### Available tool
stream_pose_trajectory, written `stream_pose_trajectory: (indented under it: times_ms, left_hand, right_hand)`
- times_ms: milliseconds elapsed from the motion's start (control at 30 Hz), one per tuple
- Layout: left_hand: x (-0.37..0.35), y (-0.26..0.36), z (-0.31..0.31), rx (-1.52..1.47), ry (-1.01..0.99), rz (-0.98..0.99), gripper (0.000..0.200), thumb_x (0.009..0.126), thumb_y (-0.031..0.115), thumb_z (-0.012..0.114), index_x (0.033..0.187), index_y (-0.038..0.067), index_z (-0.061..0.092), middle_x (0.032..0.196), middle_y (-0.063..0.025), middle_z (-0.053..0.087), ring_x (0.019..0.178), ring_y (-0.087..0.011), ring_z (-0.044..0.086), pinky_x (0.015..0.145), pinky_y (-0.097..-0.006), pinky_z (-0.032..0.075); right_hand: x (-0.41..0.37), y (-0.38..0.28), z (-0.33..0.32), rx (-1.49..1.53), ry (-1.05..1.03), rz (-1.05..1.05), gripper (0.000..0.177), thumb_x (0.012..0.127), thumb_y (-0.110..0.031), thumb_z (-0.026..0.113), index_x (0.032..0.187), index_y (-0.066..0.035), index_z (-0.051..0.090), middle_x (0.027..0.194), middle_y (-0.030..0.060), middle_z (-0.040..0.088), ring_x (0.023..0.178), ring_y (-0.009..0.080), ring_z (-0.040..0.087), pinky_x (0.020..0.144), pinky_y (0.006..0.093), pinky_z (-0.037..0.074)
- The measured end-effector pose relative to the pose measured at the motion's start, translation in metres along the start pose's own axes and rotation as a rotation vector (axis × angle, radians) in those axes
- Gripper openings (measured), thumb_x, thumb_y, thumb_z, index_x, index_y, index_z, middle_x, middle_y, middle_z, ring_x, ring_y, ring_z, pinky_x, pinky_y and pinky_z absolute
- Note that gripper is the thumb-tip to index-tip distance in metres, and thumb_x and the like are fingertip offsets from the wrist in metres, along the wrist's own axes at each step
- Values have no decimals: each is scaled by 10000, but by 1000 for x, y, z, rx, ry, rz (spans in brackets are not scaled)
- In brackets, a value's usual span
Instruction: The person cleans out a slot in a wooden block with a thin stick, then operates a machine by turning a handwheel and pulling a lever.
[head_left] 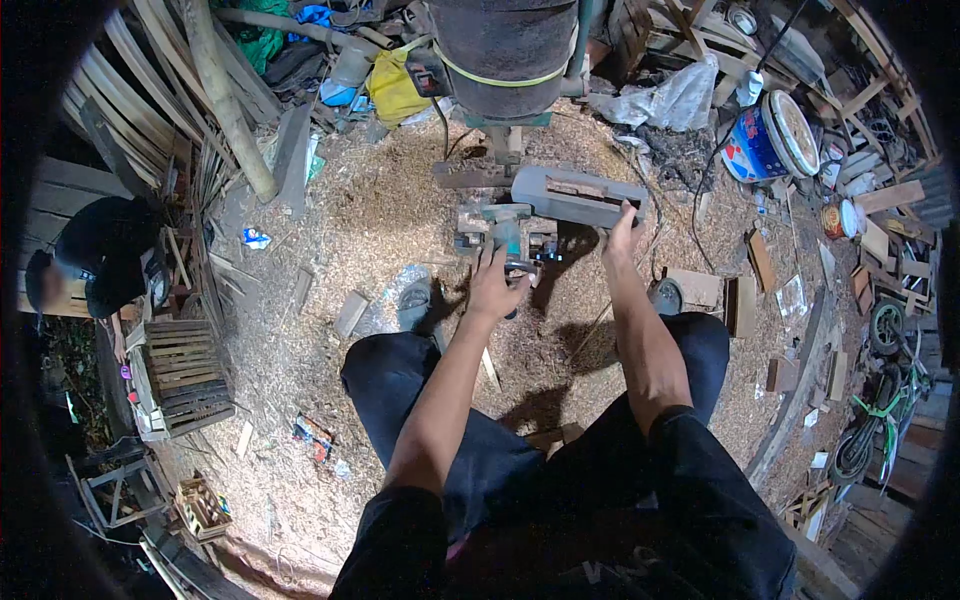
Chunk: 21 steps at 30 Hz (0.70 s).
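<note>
— Dark cloth over my knees (420,400) is closest, then both forearms reach out over the sawdust-covered floor (330,230).

— Where do the hands end up?

— My right hand (622,238) is curled over the right end of the long grey metal casing (565,193), fingers wrapped down on its edge, holding it. My left hand (495,288) sits at the small teal and steel block (507,238), just below the casing's left half.

— Closed on it?

— I cannot tell. I only see the back of that hand, and the fingertips are lost in shadow, perhaps pinching something beneath the block.

— How does the casing lie?

— Long axis across me, left to right, its right end dipping slightly towards me. It lies ahead of both hands, beneath the dark round drum (505,45). The right hand is on it, the left just short of it.

— Anyone else?

— A person in dark clothes (105,250), well off to my left, near a slatted wooden crate (185,375).
</note>
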<state>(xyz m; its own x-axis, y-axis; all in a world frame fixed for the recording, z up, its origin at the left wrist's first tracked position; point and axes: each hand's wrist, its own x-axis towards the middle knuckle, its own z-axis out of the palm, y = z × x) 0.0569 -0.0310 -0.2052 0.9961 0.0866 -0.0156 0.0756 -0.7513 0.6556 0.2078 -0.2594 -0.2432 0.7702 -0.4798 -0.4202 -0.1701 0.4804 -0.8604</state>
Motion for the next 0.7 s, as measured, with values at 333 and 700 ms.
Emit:
stream_pose_trajectory:
  times_ms: [333, 700]
  left_hand:
    - [-1, 3, -8, -34, -72, -6, 670, 790, 380, 734, 1344, 90, 492, 1509, -279, 285, 1389, -453, 289, 1128, -468, 300]
    - [-2, 1, -6, -48, -50, -15, 657, 783, 381, 757, 1310, 96, 488, 1475, -280, 312, 1385, -462, 268, 1133, -481, 280]
  right_hand:
    - [29, 37, 13, -246, -108, 81, 620, 878, -517, 596, 1333, -190, 331, 1255, 43, 506, 1049, 188, 532, 764, 359, 474]
    - [-32, 31, 61, -242, -215, 138, 855, 815, -500, 697, 1439, -105, 267, 1393, 146, 421, 1208, 307, 481, 912, 460, 483]
